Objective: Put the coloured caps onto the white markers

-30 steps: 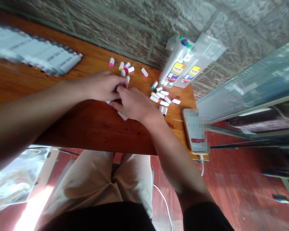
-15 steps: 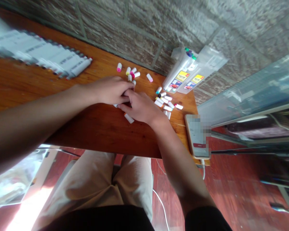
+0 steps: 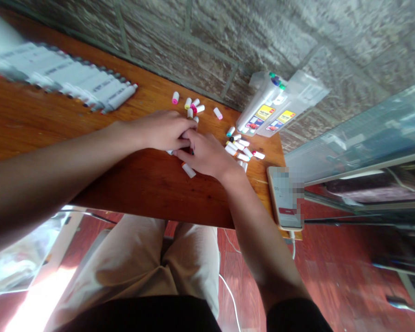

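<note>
My left hand [image 3: 168, 130] and my right hand [image 3: 207, 154] meet over the wooden table, fingers curled and fingertips touching. What they grip between them is mostly hidden; a small white piece [image 3: 169, 152] shows below my left hand. Just under my right hand lies a white marker cap with an orange rim [image 3: 189, 170]. Beyond my fingers are several caps, among them a pink-ended cap [image 3: 175, 97] and a lone white cap [image 3: 217, 113]. To the right of my right hand lies a loose heap of white caps [image 3: 240, 145] with coloured ends.
A long row of white markers [image 3: 76, 78] lies side by side at the left. Against the brick wall stands a clear plastic case [image 3: 266, 108] with a few markers inside. A phone [image 3: 280, 198] with a cable lies at the table's right edge.
The whole view has shifted slightly, so the table things appear a little farther right and lower. Both hands stay together in nearly the same pose.
</note>
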### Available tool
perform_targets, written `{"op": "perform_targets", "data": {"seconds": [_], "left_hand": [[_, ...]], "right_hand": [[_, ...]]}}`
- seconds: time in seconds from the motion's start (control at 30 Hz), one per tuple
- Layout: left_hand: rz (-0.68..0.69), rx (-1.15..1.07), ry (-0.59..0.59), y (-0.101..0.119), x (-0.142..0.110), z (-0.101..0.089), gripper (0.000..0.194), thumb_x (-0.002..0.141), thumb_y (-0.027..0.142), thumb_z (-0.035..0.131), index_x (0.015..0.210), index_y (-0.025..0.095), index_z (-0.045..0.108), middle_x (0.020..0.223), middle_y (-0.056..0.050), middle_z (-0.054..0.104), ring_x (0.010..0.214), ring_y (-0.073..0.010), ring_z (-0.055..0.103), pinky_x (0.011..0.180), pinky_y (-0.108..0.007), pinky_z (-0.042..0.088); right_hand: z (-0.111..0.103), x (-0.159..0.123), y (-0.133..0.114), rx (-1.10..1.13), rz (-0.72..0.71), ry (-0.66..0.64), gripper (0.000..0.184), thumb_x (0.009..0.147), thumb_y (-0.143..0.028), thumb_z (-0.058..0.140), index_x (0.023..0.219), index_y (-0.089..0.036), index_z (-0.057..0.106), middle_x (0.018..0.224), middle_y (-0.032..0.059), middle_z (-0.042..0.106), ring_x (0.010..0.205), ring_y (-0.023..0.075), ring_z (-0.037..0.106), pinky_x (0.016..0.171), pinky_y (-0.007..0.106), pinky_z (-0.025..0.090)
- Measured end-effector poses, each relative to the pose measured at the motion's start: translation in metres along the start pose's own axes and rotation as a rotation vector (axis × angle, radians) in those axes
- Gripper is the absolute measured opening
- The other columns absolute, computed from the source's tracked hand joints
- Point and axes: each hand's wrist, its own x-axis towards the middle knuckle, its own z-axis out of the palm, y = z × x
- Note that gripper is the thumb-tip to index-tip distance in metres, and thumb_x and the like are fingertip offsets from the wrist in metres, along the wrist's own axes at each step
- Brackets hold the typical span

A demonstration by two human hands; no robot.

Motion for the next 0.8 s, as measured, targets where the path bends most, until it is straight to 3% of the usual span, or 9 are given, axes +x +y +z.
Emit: {"op": "perform_targets", "data": {"seconds": [0.23, 0.63, 0.8], "left_hand": [[-0.005, -0.049, 0.012, -0.003, 0.003, 0.004, 0.035, 0.09, 0.039, 0.052, 0.115, 0.022, 0.072, 0.102, -0.006, 0.077, 0.101, -0.0283, 0.072, 0.087, -0.035, 0.051], [-0.012, -0.031, -0.01, 0.005, -0.005, -0.006, 0.031, 0.094, 0.038, 0.048, 0.114, 0.023, 0.067, 0.104, -0.003, 0.074, 0.094, -0.021, 0.066, 0.081, -0.032, 0.046], [-0.01, -0.048, -0.009, 0.004, -0.003, -0.005, 0.032, 0.091, 0.038, 0.047, 0.112, 0.024, 0.067, 0.102, -0.005, 0.073, 0.094, -0.0242, 0.067, 0.08, -0.035, 0.045]], "right_hand": [[0.0, 0.0, -0.001, -0.022, 0.003, -0.004, 0.027, 0.101, -0.034, 0.06, 0.118, -0.013, 0.062, 0.116, 0.0142, 0.07, 0.102, 0.0262, 0.067, 0.095, 0.04, 0.051], [-0.004, -0.001, -0.005, -0.037, 0.022, -0.027, 0.028, 0.102, -0.032, 0.058, 0.122, -0.012, 0.062, 0.121, 0.0163, 0.07, 0.107, 0.0289, 0.067, 0.098, 0.043, 0.051], [-0.003, -0.001, -0.005, -0.036, 0.014, -0.025, 0.028, 0.102, -0.032, 0.057, 0.121, -0.013, 0.062, 0.124, 0.0158, 0.07, 0.11, 0.0282, 0.067, 0.1, 0.042, 0.051]]}}
